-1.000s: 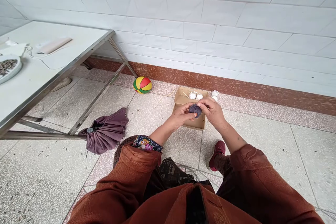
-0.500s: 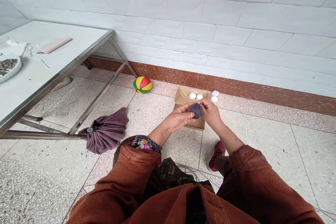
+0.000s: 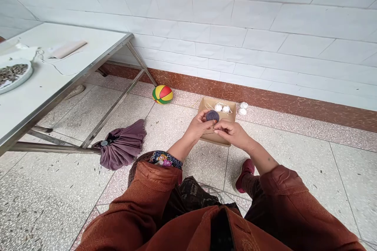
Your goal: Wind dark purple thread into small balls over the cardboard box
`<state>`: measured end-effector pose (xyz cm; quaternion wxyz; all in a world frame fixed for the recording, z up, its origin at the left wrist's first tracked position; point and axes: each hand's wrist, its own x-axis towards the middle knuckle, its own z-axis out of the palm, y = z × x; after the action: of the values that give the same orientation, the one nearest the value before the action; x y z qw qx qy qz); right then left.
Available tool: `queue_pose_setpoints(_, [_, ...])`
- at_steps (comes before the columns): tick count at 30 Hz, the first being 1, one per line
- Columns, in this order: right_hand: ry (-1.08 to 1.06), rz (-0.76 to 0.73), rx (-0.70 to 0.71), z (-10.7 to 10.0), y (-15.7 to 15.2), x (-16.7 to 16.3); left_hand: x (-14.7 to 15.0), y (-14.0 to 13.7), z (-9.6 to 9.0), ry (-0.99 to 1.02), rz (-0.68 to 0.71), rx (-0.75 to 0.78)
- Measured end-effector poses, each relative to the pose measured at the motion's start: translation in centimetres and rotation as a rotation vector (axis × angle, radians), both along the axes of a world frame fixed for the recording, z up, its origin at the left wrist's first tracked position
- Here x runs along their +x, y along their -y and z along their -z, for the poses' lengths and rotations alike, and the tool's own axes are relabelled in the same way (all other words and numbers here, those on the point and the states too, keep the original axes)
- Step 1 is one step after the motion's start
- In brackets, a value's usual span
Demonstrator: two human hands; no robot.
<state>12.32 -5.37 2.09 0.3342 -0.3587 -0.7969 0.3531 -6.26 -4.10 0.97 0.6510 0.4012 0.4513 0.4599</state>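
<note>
A dark purple-grey ball of yarn point(image 3: 212, 116) is held between the thumb and fingers of my left hand point(image 3: 198, 126), above an open cardboard box point(image 3: 217, 138). My right hand point(image 3: 231, 132) is closed in a pinch just below and right of the ball, on a dark strand of its yarn. Part of that strand shows below the ball against the cardboard. Two white yarn balls point(image 3: 222, 108) lie in the far part of the box with a loose pale strand. Two more white balls point(image 3: 243, 108) rest on the floor right of it.
A yellow, red and green ball point(image 3: 162, 94) sits by the leg of a metal-framed table point(image 3: 97, 57) at left. A folded purple umbrella point(image 3: 123, 145) lies on the floor beside the table. On the tabletop are a dish point(image 3: 28, 72) of dried pieces and a roll point(image 3: 67, 49).
My right hand has moved from the ball's upper right side down to below it. The yarn ball has shifted slightly up and left in my left hand, and a dark strand now shows.
</note>
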Motion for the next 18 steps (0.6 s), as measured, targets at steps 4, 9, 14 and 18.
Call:
queue_pose_setpoints(4, [-0.024, 0.115, 0.102, -0.3, -0.9, 1.2, 0.6, 0.8, -0.4, -0.060, 0.141, -0.008])
queue_pose_setpoints(9, [-0.024, 0.213, 0.152, 0.5, -1.5, 1.9, 1.0, 1.0, -0.5, -0.038, 0.221, -0.022])
queue_pose_setpoints(14, [-0.018, 0.217, 0.140, 1.2, -1.5, 1.8, 1.3, 1.1, -0.1, 0.016, 0.264, -0.044])
queue_pose_setpoints(18, [-0.023, 0.219, 0.124, 1.1, -1.5, 1.7, 1.3, 1.2, 0.1, 0.087, 0.261, -0.064])
